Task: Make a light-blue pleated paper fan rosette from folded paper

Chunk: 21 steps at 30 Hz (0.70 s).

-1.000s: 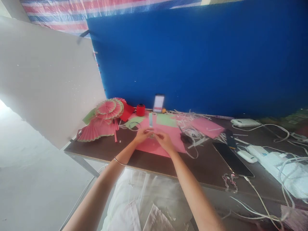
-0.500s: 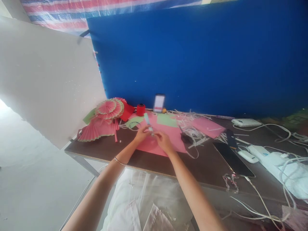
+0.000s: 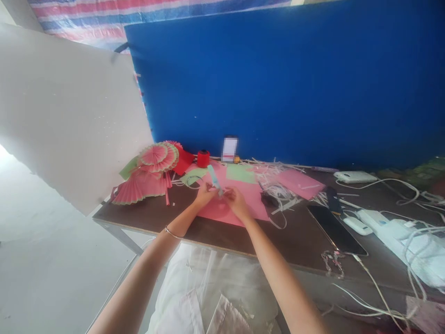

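Observation:
My left hand [image 3: 206, 195] is closed, its fingertips against a pale teal stick-shaped tool [image 3: 214, 178] whose kind I cannot make out. The tool slants up and away from me. At its lower end, my right hand [image 3: 236, 203] is closed in a pinch; what lies between those fingers is too small and blurred to name. Both hands are just above a pink paper sheet [image 3: 229, 214] on the dark table [image 3: 156, 218]. Pale green paper [image 3: 241, 173] lies beyond the fingers.
Pink pleated paper fans [image 3: 142, 188] sit at the left beside a red spool [image 3: 203, 159]. White paper strips [image 3: 278, 178] and a pink sheet [image 3: 301, 183] lie to the right. Further right are a black phone [image 3: 337, 230], a power strip [image 3: 392, 236] and cables. A blue board [image 3: 278, 88] stands behind.
The teal tool has shifted slightly toward me and its lower end sits between the two hands. My right hand has turned a little; both hands stay close together.

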### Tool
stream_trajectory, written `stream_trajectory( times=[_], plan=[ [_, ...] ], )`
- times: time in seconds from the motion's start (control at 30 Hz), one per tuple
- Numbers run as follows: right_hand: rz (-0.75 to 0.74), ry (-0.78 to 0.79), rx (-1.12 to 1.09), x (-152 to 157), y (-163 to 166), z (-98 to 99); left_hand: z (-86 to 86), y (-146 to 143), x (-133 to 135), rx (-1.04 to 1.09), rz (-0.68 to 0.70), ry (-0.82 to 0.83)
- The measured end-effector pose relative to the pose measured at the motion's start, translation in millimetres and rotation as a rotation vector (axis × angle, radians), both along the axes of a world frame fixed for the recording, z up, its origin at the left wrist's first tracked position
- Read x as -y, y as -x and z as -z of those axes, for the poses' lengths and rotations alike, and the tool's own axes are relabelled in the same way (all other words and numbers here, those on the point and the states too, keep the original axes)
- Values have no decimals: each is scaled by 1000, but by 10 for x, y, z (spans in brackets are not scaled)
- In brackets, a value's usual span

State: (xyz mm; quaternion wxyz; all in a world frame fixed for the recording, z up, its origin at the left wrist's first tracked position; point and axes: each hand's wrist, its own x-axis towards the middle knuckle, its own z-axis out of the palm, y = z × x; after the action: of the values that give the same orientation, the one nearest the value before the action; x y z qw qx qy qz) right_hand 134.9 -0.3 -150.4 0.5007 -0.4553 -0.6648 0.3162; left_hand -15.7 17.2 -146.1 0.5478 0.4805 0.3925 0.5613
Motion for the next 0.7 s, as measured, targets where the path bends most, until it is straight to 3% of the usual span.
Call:
stream_trajectory(
  times=[0.13,0.33,0.7],
  plan=[
    [43,-47,46,0,-19,-23,-21,31,-29,129,-6,40],
    [149,-192,166,30,-46,-60,-65,34,-1,106,83,61],
    [95,-346,306,114,18,-87,-37,20,40,-27,163,-22]
  ],
)
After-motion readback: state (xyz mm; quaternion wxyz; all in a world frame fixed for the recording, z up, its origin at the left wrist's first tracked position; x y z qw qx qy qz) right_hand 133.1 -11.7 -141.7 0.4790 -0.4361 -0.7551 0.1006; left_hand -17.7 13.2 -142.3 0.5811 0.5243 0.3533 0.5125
